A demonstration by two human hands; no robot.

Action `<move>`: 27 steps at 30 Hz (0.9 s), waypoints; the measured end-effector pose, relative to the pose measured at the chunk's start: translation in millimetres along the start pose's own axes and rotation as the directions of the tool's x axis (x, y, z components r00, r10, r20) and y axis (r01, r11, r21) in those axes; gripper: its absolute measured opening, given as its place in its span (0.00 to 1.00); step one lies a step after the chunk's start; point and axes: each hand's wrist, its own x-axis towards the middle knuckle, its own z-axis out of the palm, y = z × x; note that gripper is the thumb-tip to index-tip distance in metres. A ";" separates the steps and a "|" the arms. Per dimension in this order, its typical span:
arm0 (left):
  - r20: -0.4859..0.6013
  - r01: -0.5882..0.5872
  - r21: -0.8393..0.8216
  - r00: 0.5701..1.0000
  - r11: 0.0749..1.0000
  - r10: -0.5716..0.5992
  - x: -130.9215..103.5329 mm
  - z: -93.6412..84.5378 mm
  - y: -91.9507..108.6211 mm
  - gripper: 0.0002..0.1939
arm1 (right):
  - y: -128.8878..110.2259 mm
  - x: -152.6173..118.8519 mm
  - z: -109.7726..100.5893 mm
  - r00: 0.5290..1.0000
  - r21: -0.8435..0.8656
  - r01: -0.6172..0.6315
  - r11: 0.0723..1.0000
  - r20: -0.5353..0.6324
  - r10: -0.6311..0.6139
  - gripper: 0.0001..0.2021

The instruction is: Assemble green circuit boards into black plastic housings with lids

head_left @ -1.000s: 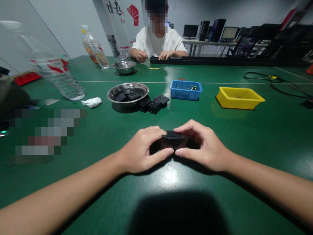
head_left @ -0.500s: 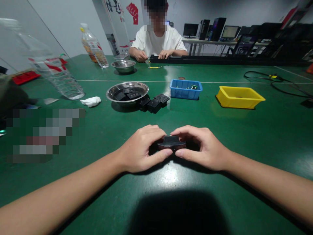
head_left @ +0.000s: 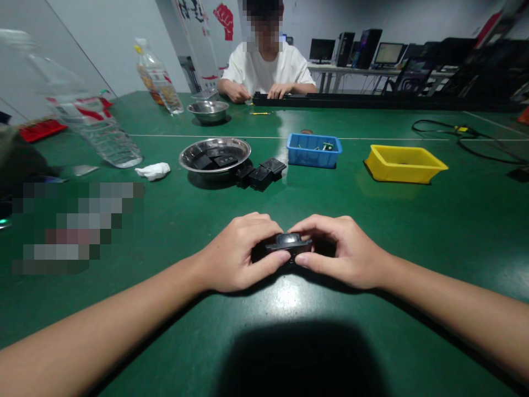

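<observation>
Between my two hands is a small black plastic part [head_left: 288, 241] with a flat flange and a raised middle. My left hand [head_left: 243, 251] grips its left end, thumb in front and fingers behind. From the other side my right hand [head_left: 345, 251] pinches the right end in the same way. Fingers cover both ends, so its full shape is hidden. Beyond the hands, several similar black parts [head_left: 262, 175] lie beside a steel bowl [head_left: 185, 168] that holds more black pieces.
A blue bin [head_left: 313, 157] holds small green boards; a yellow bin [head_left: 403, 172] stands to its right. Left are a large water bottle [head_left: 95, 121] and a crumpled tissue [head_left: 154, 171]. Across the green table [head_left: 330, 342], a person [head_left: 268, 71] handles a long black bar [head_left: 372, 101].
The black part has tilted in my fingers, so its raised middle now looks rounder and shows more of its top. Both hands stay in nearly the same place.
</observation>
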 end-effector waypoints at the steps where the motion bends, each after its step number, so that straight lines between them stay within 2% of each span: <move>1: 0.004 0.006 0.000 1.000 1.000 -0.006 0.0 -0.2 0.0 0.12 | 0.0 0.0 -0.1 1.000 0.001 0.000 1.000 0.003 0.000 0.15; 9: 0.064 0.080 -0.028 0.995 0.996 -0.078 0.9 -1.6 -1.5 0.16 | 2.9 -1.0 1.6 0.998 0.123 -0.061 0.991 -0.014 0.063 0.16; 15: 0.072 0.098 -0.091 0.993 0.991 -0.092 1.9 -1.0 0.2 0.11 | 7.6 -0.9 3.3 0.994 0.252 -0.108 0.962 -0.003 0.112 0.20; 19: 0.070 0.087 -0.106 0.994 0.991 -0.079 1.2 -0.3 -0.7 0.11 | 7.2 -1.0 3.7 0.993 0.257 -0.116 0.959 0.010 0.118 0.25; 27: 0.073 0.102 -0.094 0.993 0.990 -0.095 1.4 0.4 -1.4 0.13 | 4.6 -0.1 3.3 0.994 0.226 -0.111 0.968 -0.001 0.114 0.20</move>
